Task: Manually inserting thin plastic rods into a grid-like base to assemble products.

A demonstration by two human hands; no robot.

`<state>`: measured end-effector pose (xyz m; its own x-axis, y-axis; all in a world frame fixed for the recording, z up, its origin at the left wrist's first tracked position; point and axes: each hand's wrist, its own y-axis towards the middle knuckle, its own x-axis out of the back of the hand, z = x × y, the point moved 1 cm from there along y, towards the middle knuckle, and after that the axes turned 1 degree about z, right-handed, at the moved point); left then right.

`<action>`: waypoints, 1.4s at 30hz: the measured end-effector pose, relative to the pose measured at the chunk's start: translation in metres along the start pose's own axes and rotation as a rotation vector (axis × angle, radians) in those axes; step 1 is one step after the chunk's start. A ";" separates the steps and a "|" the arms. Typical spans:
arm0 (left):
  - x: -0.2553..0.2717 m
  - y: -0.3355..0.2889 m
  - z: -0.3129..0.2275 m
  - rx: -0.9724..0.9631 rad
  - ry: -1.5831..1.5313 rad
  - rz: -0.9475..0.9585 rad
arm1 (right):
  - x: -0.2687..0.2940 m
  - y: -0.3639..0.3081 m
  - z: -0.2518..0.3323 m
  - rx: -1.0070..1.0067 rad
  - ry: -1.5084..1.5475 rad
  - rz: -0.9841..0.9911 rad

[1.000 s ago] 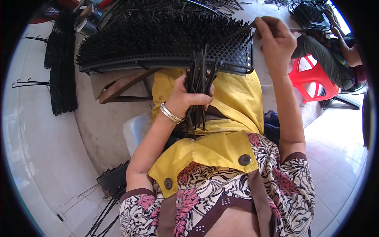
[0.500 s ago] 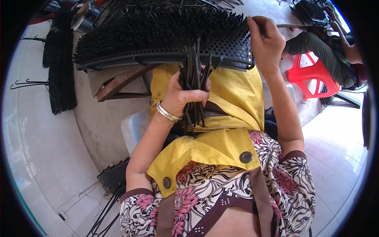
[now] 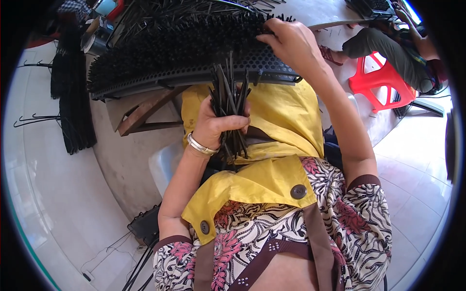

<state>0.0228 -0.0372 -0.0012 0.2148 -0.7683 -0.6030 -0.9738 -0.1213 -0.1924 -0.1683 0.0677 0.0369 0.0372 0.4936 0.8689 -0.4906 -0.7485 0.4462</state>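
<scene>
My left hand [image 3: 213, 125], with a metal bangle at the wrist, is closed around a bundle of thin black strips [image 3: 227, 99] that stick out above and below the fist. In front of it lies a curved black perforated panel [image 3: 269, 69], packed over most of its surface with short upright black bristles [image 3: 170, 48]. At the panel's right part, my right hand [image 3: 293, 44] reaches over the bristles with thumb and fingers pinched together. Whatever sits between those fingertips is too small and dark to make out. Bare holes show along the panel's near edge and right end.
A brown metal frame [image 3: 150, 109] stands under the panel, and a yellow apron [image 3: 286, 109] covers my lap. Long black bristle bunches [image 3: 75, 106] hang at the left. Loose black strips [image 3: 208, 9] lie beyond the panel. Another person sits near a red stool [image 3: 381, 82] at the right.
My right hand has moved left and inward from the panel's right end, over the bristles. My left hand still grips the bundle, slightly further left in the picture.
</scene>
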 end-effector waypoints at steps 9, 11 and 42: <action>-0.001 -0.001 -0.002 0.003 0.059 0.031 | 0.017 -0.048 0.055 -0.430 1.234 0.068; -0.003 -0.001 0.000 0.009 0.064 0.024 | 0.015 -0.050 0.054 -0.420 1.184 0.065; 0.008 -0.001 0.006 0.002 -0.094 0.029 | 0.003 -0.006 0.012 0.184 0.284 -0.523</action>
<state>0.0257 -0.0395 -0.0100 0.1929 -0.7091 -0.6782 -0.9795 -0.0983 -0.1757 -0.1550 0.0688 0.0392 -0.0136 0.8951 0.4457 -0.3114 -0.4273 0.8488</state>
